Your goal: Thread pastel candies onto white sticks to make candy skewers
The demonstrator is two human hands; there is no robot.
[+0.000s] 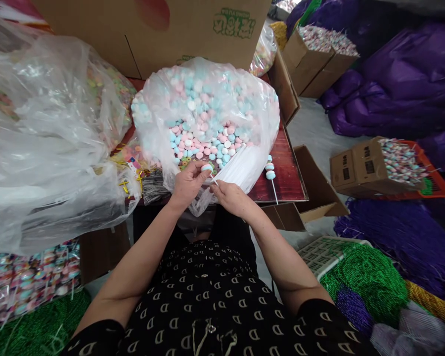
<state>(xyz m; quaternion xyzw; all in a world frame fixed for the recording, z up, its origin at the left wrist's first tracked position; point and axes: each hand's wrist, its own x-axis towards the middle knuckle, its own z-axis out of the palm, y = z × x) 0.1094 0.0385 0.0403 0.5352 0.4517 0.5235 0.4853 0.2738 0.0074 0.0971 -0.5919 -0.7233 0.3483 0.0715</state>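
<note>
1. At the far left we see one large clear plastic bag [40,138] of mixed candies, heaped on the table. Below it lies a pile of wrapped candy sticks [25,282], with green strands [29,321] beneath.
2. In the centre, one clear bag [207,89] of pink, blue and white candies [203,133] rests on a red wooden tabletop [285,173]. Behind it stands one cardboard carton [193,34] with a green printed mark that we cannot read.
3. Our left hand [188,184] sits at the bag's mouth, fingers closed, pinching one pale candy [206,168].
4. Our right hand [232,197], just beside it, has its fingers closed on one white stick [214,179], whose tip meets that candy.
5. To the right of the bag, one white stick carrying three candies [270,170] lies on the tabletop.
6. Further right, we count two cartons of candy sticks [378,168] [319,54], one on an orange crate [439,190]. Their small dark labels are unreadable. Purple bags [393,84], purple strands [404,242], a white plastic crate [322,254] and more green strands [367,282] surround them.
</note>
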